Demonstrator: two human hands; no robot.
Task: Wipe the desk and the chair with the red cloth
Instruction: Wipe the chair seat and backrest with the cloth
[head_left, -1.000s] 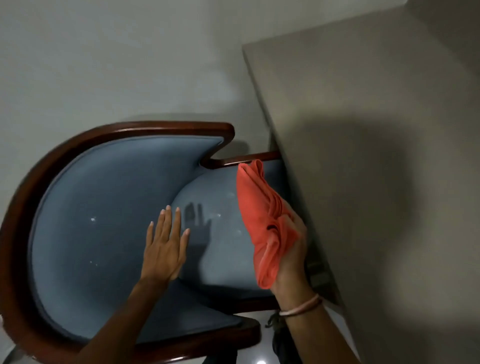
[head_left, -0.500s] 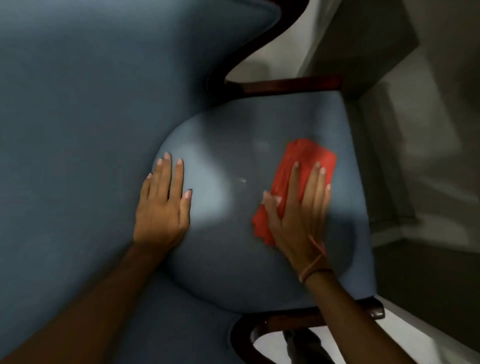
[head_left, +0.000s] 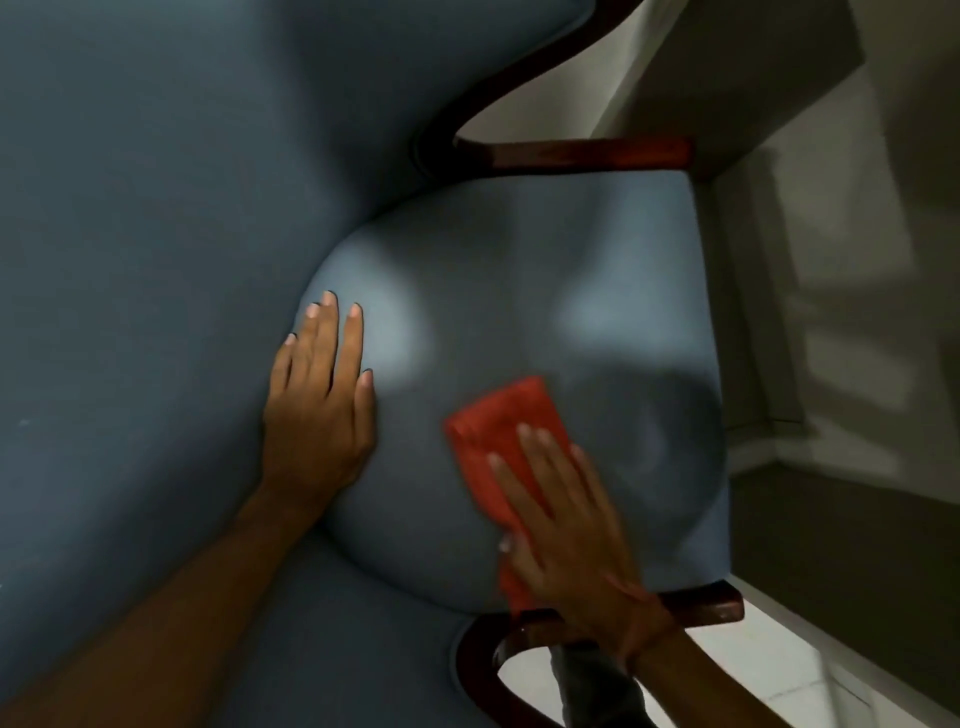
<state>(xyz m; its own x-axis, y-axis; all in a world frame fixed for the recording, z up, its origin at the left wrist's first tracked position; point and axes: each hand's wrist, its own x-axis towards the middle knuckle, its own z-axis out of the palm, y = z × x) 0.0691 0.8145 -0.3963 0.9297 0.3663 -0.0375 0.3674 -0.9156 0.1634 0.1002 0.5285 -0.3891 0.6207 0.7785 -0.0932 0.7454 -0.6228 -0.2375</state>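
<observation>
The blue padded chair (head_left: 545, 260) with a dark wooden frame fills most of the head view; I look down on its seat from close up. The red cloth (head_left: 493, 426) lies folded on the near part of the seat. My right hand (head_left: 566, 525) presses flat on the cloth, fingers spread and pointing away from me, covering its near half. My left hand (head_left: 319, 405) rests flat and empty on the seat's left side, where seat meets backrest. The grey desk (head_left: 727, 78) shows as a corner at the upper right, above the chair's far armrest.
The wooden armrest (head_left: 587, 153) runs along the seat's far edge and another armrest (head_left: 701, 605) along the near edge. Pale floor (head_left: 779, 670) shows at the lower right. A grey wall (head_left: 857, 260) stands to the right.
My right hand has brought the cloth down onto the seat and slid it toward the near edge. My head came much closer to the chair. The left hand has stayed on the seat's left side.
</observation>
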